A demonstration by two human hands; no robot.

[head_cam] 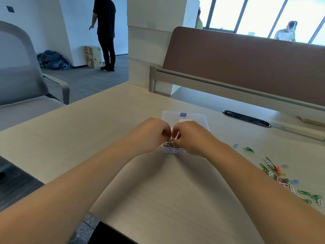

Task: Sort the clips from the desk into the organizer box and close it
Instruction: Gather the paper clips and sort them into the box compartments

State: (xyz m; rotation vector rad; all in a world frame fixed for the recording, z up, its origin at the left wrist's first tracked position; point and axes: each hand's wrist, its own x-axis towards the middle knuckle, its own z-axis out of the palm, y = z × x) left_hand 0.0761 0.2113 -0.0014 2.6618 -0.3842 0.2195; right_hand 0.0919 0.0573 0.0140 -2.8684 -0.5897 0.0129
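Left hand (151,133) and right hand (190,137) pinch clip bunch (170,140) | partly hiding organizer box (173,117) | loose clips (277,172) right

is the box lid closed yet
No, the lid lies open behind the left hand and right hand, which pinch clips over the box.

Two hands (151,134) (190,136), one organizer box (186,118), one chair (21,71), many tangled clips (273,170)

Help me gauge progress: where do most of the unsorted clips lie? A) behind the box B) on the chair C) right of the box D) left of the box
C: the loose clips lie scattered on the desk, to the right of the organizer box.
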